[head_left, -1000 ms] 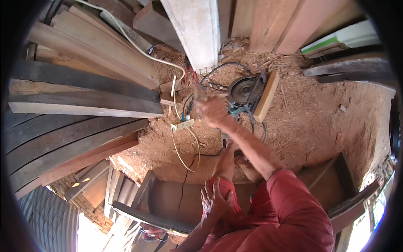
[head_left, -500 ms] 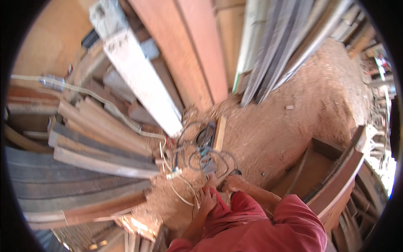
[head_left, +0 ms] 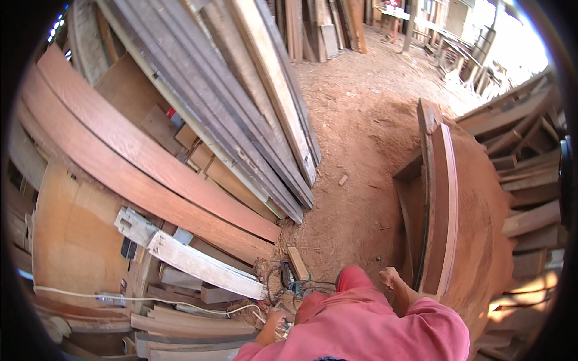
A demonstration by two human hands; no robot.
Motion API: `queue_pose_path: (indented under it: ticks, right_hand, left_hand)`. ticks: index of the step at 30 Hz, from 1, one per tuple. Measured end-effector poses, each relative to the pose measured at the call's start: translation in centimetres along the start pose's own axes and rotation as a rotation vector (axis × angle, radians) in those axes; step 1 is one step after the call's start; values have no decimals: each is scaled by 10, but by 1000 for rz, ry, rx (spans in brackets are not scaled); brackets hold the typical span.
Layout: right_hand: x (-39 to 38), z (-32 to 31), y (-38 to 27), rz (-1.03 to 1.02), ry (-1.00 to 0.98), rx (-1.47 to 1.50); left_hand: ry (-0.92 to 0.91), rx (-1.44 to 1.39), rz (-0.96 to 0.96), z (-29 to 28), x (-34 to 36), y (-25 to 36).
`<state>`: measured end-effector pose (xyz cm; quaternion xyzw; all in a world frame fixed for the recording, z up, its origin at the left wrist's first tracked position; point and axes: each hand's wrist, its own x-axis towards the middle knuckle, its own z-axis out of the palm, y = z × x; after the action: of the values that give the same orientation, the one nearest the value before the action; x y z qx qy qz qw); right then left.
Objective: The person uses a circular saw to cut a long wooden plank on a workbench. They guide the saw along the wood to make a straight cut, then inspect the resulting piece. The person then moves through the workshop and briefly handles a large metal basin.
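My right hand (head_left: 391,278) hangs in front of my right knee, to the left of a long reddish-brown wooden frame (head_left: 444,210). Its fingers look curled in, and nothing shows in them. Low on the left, my left hand (head_left: 276,316) is beside my leg, close to a pale cord and the end of the stacked boards; its fingers are too small and blurred to read. Ahead of my feet, dark cables (head_left: 278,289) coil on the dusty ground by a blue-grey tool (head_left: 293,284), partly hidden by my leg. A short wood block (head_left: 298,263) lies beside them.
Long dark planks (head_left: 223,102) and two reddish boards (head_left: 150,174) lean on the left. A white-painted beam (head_left: 205,265) and stacked timber (head_left: 192,322) lie nearer. Sawdust-covered ground (head_left: 355,132) runs ahead; more timber (head_left: 536,180) is piled at the right.
My view has swung right and up. My body is more upright, my left hand has left my leg, and my right hand has moved outward to the right, away from my knee.
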<state>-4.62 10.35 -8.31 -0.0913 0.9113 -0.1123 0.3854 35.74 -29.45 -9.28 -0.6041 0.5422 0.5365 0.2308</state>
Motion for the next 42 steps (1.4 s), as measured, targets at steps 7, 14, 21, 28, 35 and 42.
queue_pose_path:
  ticks: [7,14,21,28,35,42]
  right_hand:
    - [-38,-23,47,241,373,271]
    - [-13,-229,-4,285,904,63]
    - [25,-335,95,699,929,188]
    - [62,-296,165,687,827,632]
    - [71,-298,192,586,777,724]
    - [87,-274,200,623,972,558]
  left_hand:
    - [45,-322,71,17,19,52]
    - [-157,-186,195,68,44,136]
    - [-57,-81,156,126,22,201]
    - [188,-247,484,157,55,227]
    - [-71,62,344,170,71,344]
    - [-58,88,502,223,83,407]
